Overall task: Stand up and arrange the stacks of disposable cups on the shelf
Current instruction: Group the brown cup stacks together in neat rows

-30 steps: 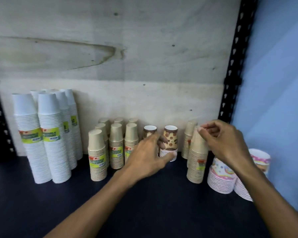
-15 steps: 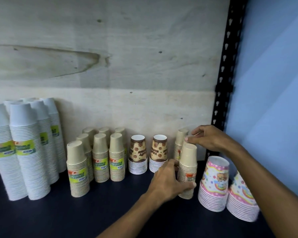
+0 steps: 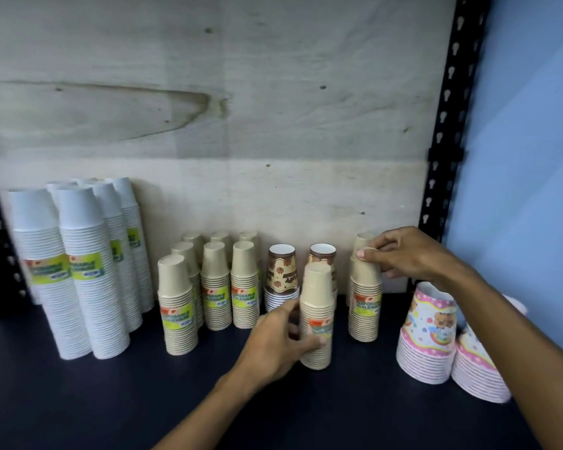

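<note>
Tan paper cups stand upside down in short stacks along a dark shelf (image 3: 78, 410), seen from the head camera looking forward and down. The left hand (image 3: 278, 341) has its fingers and thumb curled round the lower part of one tan stack (image 3: 317, 306), which stands upright in front of the row, apart from the others. The right hand (image 3: 403, 254) pinches the top of a second tan stack (image 3: 364, 300) with thumb and fingertips; that stack is upright too, further back and to the right, and another tan stack top shows just behind it. Between the two held stacks and behind them stand two brown patterned stacks (image 3: 281, 277), close to the pale wooden back panel (image 3: 273, 108). Left of those is a cluster of tan stacks (image 3: 215, 287) with green and yellow labels, standing close together in rows. Further left, tall white stacks (image 3: 82, 271) with similar labels stand packed together near the shelf's left end. At the right end two pink patterned stacks (image 3: 428, 336) of wider cups sit side by side, partly behind the right forearm. A black slotted upright (image 3: 452, 108) rises beside the back panel, with a blue wall (image 3: 533, 157) to its right.
</note>
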`<action>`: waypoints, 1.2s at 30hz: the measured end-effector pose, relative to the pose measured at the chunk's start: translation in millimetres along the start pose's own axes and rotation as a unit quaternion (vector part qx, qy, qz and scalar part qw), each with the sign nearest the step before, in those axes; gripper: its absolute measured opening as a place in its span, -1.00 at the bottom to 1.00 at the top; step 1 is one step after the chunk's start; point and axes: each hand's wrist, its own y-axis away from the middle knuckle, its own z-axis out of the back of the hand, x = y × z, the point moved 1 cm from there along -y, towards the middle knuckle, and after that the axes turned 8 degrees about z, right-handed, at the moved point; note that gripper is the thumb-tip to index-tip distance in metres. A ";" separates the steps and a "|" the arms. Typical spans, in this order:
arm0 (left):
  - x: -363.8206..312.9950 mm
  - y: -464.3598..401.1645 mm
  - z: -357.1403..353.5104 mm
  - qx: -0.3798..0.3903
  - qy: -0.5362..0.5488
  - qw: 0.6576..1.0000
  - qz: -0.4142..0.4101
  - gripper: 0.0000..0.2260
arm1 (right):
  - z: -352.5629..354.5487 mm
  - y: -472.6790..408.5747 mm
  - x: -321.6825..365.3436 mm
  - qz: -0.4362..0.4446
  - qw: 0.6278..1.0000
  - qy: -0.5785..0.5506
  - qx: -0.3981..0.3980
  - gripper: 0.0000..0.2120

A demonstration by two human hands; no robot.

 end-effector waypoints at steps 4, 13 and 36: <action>29.1 21.8 39.9 -0.057 0.011 0.998 0.026 -0.42 | -28.8 4.7 24.8 0.019 1.000 -0.013 0.015 -0.70; 60.4 41.8 85.1 -0.114 0.004 0.993 0.033 -0.45 | -113.4 1.0 61.4 0.052 0.997 -0.056 -0.003 -0.63; 74.3 55.9 82.5 -0.165 -0.176 0.966 0.093 -0.53 | -181.4 43.8 -15.7 0.064 0.985 -0.075 0.143 -0.32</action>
